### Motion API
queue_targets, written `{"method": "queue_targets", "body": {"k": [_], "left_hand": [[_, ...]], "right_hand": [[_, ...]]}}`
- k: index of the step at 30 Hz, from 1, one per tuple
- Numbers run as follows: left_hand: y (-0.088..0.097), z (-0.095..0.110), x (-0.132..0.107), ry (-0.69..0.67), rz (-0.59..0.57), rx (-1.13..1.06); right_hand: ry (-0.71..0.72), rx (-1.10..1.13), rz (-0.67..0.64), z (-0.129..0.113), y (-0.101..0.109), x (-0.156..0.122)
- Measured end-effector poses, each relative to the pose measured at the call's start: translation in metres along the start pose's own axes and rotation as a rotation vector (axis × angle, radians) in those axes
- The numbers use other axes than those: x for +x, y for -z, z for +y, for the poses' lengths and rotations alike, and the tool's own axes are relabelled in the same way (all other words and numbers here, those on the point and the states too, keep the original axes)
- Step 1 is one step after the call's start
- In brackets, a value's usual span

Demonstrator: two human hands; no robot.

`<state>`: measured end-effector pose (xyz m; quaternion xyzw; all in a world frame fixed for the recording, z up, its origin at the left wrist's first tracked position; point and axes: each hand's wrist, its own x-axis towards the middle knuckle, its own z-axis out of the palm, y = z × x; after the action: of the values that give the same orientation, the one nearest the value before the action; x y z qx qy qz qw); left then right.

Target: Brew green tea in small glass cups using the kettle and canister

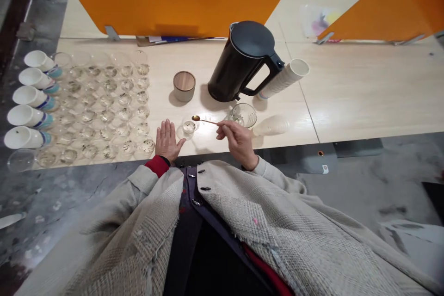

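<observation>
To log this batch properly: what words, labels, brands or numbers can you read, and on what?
Nothing is legible: the black electric kettle shows no marking, the lying paper cups show only coloured bands, and the small white label on the grey surface is too small to read.

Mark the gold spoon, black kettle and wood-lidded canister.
gold spoon (196, 118), head view, on the bowl
black kettle (225, 78), head view, on the body
wood-lidded canister (184, 81), head view, on the wooden lid
</observation>
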<state>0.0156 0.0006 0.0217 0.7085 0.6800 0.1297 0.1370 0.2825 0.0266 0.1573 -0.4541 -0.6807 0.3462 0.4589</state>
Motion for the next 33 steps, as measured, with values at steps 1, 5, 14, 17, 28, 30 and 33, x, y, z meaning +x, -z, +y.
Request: {"method": "queue_targets", "body": {"k": [1, 5, 14, 17, 28, 30, 33], "left_hand": [[0.000, 0.000, 0.000, -0.002, 0.003, 0.005], [-0.002, 0.000, 0.000, -0.009, 0.014, 0.021], [-0.004, -0.001, 0.000, -0.003, 0.009, 0.038], [-0.004, -0.001, 0.000, 0.001, -0.003, 0.053], [-0.001, 0.002, 0.001, 0.006, -0.020, 0.066], [-0.001, 0.001, 0.000, 0.006, -0.015, 0.054], [0.001, 0.002, 0.000, -0.003, -0.020, 0.049]], "right_hand": [[0.016, -0.029, -0.071, 0.002, -0.006, 0.005], [0.042, -0.166, -0.266, 0.016, -0.029, 0.019], [-0.014, -0.216, -0.340, 0.020, -0.039, 0.018], [-0.018, -0.196, -0.376, 0.017, -0.039, 0.018], [0.002, -0.265, -0.348, 0.019, -0.048, 0.014], [0.002, -0.264, -0.352, 0.018, -0.049, 0.013], [0.014, -0.274, -0.350, 0.018, -0.050, 0.011]]}}
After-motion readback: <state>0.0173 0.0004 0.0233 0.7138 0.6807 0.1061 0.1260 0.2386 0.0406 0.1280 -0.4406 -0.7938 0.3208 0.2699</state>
